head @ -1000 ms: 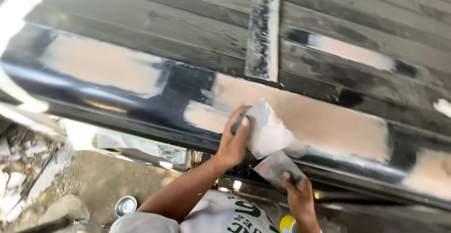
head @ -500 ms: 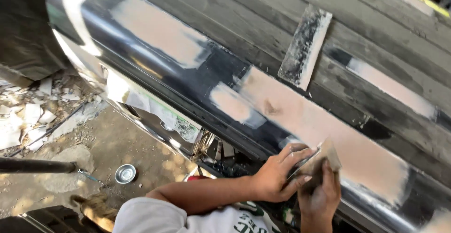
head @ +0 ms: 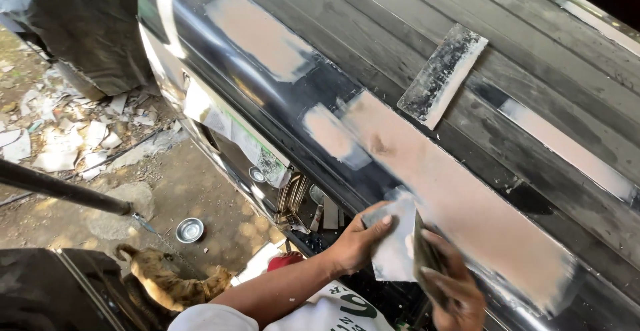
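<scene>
gripping a grey filler board [head: 393,241] left hand [head: 357,241], right hand [head: 453,291] pinching perhaps a scraper [head: 427,261]

Head view, steeply down, close

Open roof panel [head: 467,204] lies clear ahead of both hands; only a flat board [head: 441,74] rests farther up, seemingly loose.

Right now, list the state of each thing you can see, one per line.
left hand: gripping a flat grey spreader.
grey spreader: held against the panel's lower edge.
right hand: holding a dark blade, edge to the spreader.
black vehicle panel: patched with tan filler.
filler board: lying flat on the panel, smeared.
metal bowl: upright on the ground.
cat: beside the bowl.
</scene>
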